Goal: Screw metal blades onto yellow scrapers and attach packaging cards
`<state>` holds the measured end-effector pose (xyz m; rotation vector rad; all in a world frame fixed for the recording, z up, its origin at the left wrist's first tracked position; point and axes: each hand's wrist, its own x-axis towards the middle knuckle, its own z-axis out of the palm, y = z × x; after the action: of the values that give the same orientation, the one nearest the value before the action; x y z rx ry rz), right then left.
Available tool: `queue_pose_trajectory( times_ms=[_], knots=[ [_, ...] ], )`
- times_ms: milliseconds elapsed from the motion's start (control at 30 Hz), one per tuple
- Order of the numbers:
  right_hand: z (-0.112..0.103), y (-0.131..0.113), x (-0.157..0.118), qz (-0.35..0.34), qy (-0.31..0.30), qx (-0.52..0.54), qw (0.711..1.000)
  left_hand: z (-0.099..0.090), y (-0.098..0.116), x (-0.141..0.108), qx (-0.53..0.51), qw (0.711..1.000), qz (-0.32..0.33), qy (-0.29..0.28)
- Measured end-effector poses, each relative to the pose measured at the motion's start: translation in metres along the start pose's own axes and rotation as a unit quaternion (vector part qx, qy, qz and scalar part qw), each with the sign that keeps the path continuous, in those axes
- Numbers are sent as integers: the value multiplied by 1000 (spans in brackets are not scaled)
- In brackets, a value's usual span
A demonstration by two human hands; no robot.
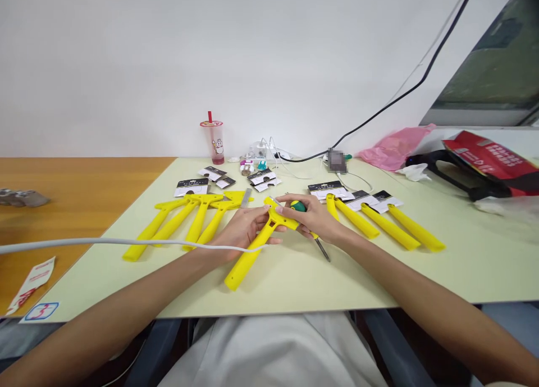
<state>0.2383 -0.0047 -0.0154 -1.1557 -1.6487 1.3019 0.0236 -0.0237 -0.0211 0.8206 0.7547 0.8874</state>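
Note:
Both of my hands hold one yellow plastic scraper [246, 263] over the near middle of the table, its handle slanting down toward me on the left. My left hand [242, 228] is closed round the neck just below its wide head. The fingers of my right hand [314, 214] pinch the right side of that head. A screwdriver [298, 206] with a green and yellow handle passes through my right hand, its dark shaft pointing down to the right. Several more yellow scrapers [168, 225] lie fanned out left of my hands, by a flat metal blade [245, 198].
Several yellow handles [393, 230] lie on the right, partly over black and white cards [328, 190]. More cards [191, 187] lie farther back. A drink cup [215, 142], a power strip [261, 149] and bags [396, 148] stand along the wall. A pale cable [126, 241] crosses the foreground.

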Motion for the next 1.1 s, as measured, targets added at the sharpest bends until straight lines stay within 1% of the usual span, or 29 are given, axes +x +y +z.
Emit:
queue_pose_trajectory(
  times_ms=[133, 300, 500, 900, 1100],
  knots=[
    [-1, -3, -2, 13, -14, 13, 1000, -1, -2, -1, 0, 1000, 0, -9],
    [-1, -2, -2, 33, -27, 45, 998, -4, -5, 0, 1, 1000, -3, -11],
    [-2, 1, -2, 30, -41, 74, 996, -2, -3, 0, 6, 1000, -5, -11],
    [1, -2, -4, 49, -27, 101, 993, 1, 0, -3, 8, 1000, -7, -2],
    [1, -3, -4, 51, -31, 109, 992, 2, 1, -4, 15, 1000, -8, 2]
  ],
)
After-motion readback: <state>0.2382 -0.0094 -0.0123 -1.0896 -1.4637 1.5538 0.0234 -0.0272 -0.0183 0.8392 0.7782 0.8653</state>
